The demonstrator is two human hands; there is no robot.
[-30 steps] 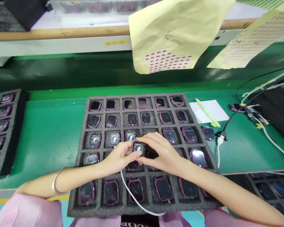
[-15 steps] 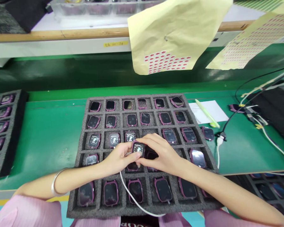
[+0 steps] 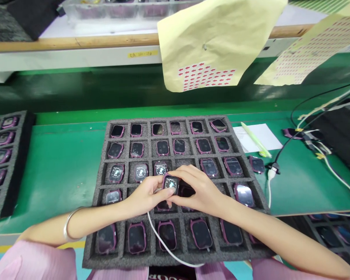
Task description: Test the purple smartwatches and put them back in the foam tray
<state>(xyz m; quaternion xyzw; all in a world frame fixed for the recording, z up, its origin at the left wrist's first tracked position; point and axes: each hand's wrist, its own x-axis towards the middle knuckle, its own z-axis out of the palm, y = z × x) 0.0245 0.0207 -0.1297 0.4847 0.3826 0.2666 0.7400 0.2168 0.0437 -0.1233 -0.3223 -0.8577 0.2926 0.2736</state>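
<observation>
Both hands meet at a purple-framed smartwatch body [image 3: 171, 183] whose lit screen shows a watch face. My left hand [image 3: 152, 193] grips it from the left, thumb lying on the screen. From the right, the fingers and thumb of my right hand [image 3: 196, 187] close on its edge. A white cable [image 3: 158, 238] comes out below my left hand and loops down over the tray; its upper end is hidden in the fingers. Beneath lies a grey foam tray [image 3: 87, 260], its compartments holding several more watches, such as a dark one [image 3: 137, 238] and a lit one [image 3: 116, 173].
Another foam tray [image 3: 10, 210] of watches stands at the left. To the right lie a white paper [image 3: 270, 136], a light green pen [image 3: 255, 139], a loose watch [image 3: 256, 165] and tangled cables [image 3: 317, 144]. Yellow sheets [image 3: 210, 42] hang from the shelf edge [image 3: 105, 40].
</observation>
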